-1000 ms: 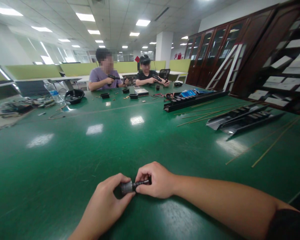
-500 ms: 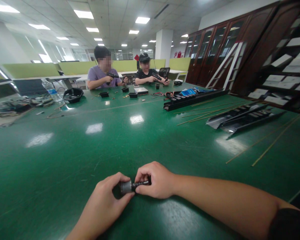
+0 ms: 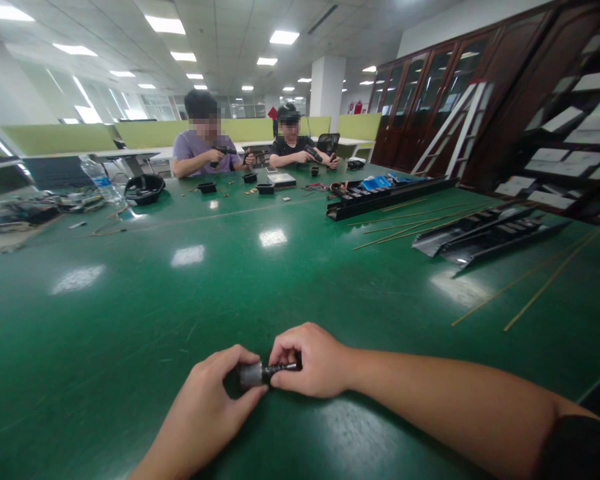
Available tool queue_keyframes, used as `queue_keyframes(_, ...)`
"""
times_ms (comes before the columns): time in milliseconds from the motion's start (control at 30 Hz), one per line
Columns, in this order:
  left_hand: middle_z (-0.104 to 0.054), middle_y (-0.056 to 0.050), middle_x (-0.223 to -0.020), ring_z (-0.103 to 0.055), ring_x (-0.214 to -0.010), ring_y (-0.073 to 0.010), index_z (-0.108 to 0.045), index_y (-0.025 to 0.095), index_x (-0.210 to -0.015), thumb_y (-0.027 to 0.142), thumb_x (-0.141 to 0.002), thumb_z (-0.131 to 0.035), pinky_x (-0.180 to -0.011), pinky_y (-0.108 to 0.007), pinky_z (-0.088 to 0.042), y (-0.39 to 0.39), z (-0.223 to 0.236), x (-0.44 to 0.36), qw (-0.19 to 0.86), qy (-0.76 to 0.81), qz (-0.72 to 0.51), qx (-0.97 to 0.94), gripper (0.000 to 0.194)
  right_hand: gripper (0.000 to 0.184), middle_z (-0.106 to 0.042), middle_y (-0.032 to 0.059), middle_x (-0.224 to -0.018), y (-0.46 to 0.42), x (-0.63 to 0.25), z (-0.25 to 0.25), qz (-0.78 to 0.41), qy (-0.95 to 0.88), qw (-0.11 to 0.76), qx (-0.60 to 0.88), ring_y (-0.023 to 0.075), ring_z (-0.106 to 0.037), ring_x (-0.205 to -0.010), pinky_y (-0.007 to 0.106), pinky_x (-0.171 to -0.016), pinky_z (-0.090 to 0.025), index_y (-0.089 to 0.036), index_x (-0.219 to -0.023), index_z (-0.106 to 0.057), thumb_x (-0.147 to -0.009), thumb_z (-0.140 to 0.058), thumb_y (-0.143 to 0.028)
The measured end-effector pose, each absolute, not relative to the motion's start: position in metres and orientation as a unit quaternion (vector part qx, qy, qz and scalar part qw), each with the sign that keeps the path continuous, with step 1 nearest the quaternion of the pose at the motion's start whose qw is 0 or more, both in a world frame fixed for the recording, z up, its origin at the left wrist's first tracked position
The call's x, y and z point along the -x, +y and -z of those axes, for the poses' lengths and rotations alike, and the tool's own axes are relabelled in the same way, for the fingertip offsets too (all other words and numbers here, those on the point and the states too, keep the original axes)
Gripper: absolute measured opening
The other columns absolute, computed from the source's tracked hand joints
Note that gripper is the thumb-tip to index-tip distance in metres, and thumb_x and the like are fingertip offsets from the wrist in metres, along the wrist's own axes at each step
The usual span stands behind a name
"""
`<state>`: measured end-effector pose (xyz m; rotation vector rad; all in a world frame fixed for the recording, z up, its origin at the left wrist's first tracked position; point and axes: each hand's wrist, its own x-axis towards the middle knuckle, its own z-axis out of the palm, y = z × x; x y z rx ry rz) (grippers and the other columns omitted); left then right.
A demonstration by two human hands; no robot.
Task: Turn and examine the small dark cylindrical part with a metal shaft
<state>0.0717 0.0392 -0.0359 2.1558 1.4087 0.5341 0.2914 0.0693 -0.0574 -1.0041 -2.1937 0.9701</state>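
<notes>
A small metal part with a grey cylindrical body [image 3: 251, 375] and a thin, dark, grooved stem [image 3: 283, 368], like a solenoid valve, lies sideways just above or on the green table. My left hand [image 3: 215, 393] grips the cylinder between thumb and forefinger from the left. From the other side, my right hand [image 3: 310, 360] has its fingers closed around the stem, thumb below and forefinger above. The stem's far end is partly hidden by the right fingers. Whether the part touches the tabletop I cannot tell.
Black metal channels [image 3: 500, 233] and thin brass-coloured rods [image 3: 550, 287] lie to the right. A longer black rail [image 3: 385, 200] holds blue packets. Two people sit across the table [image 3: 220, 267] holding dark tools. Small black trays [image 3: 266, 189] and a water bottle [image 3: 97, 177] stand farther back.
Both hands keep the same grip on the metal part, almost unmoved. The view has shifted very slightly.
</notes>
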Motion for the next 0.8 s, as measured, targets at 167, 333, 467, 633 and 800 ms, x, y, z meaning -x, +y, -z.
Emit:
queue_keyframes(167, -0.07, -0.001, -0.095, -0.065, -0.09, -0.0192, -0.065, 0.024, -0.097, 0.03, -0.083, -0.066, -0.08, -0.028, -0.048, 0.039, 0.0344, -0.0724, 0.258, 0.516, -0.199, -0.792, 0.016, 0.016, -0.063, -0.0028, -0.067, 0.0698, -0.2911, 0.0572, -0.361, -0.812, 0.266, 0.373, 0.0108, -0.059, -0.06, 0.02, -0.058, -0.042, -0.018, -0.083, -0.071, -0.073, -0.073, -0.03)
queue_keyframes(333, -0.069, 0.0, -0.095, -0.065, -0.089, -0.0187, -0.065, 0.024, -0.097, 0.029, -0.083, -0.066, -0.08, -0.028, -0.048, 0.0393, 0.0367, -0.0712, 0.257, 0.51, -0.202, -0.795, 0.015, 0.015, -0.063, -0.0027, -0.067, 0.0698, -0.2906, 0.0566, -0.358, -0.814, 0.264, 0.373, 0.0111, -0.059, -0.06, 0.02, -0.058, -0.042, -0.018, -0.083, -0.071, -0.073, -0.073, -0.03)
queue_keyframes(467, -0.069, -0.001, -0.096, -0.065, -0.09, -0.0193, -0.065, 0.024, -0.098, 0.03, -0.083, -0.067, -0.081, -0.029, -0.048, 0.0392, 0.0368, -0.0708, 0.253, 0.511, -0.201, -0.796, 0.016, 0.016, -0.063, -0.0025, -0.067, 0.0697, -0.2903, 0.0556, -0.36, -0.813, 0.262, 0.376, 0.011, -0.058, -0.06, 0.02, -0.058, -0.042, -0.018, -0.083, -0.072, -0.074, -0.073, -0.03)
queue_keyframes(633, -0.069, 0.0, -0.094, -0.065, -0.088, -0.0186, -0.065, 0.025, -0.097, 0.029, -0.083, -0.066, -0.078, -0.028, -0.048, 0.0391, 0.0352, -0.0718, 0.256, 0.511, -0.196, -0.797, 0.015, 0.015, -0.063, -0.0028, -0.066, 0.0698, -0.2907, 0.0564, -0.364, -0.81, 0.265, 0.376, 0.0105, -0.057, -0.059, 0.02, -0.057, -0.042, -0.018, -0.083, -0.072, -0.073, -0.073, -0.03)
queue_keyframes(800, -0.07, -0.001, -0.094, -0.067, -0.089, -0.0192, -0.066, 0.024, -0.097, 0.029, -0.081, -0.067, -0.079, -0.027, -0.05, 0.0398, 0.0351, -0.0713, 0.246, 0.508, -0.211, -0.798, 0.016, 0.015, -0.063, -0.002, -0.067, 0.0696, -0.2909, 0.0564, -0.381, -0.801, 0.263, 0.379, 0.0111, -0.057, -0.059, 0.02, -0.057, -0.043, -0.018, -0.083, -0.071, -0.073, -0.073, -0.029)
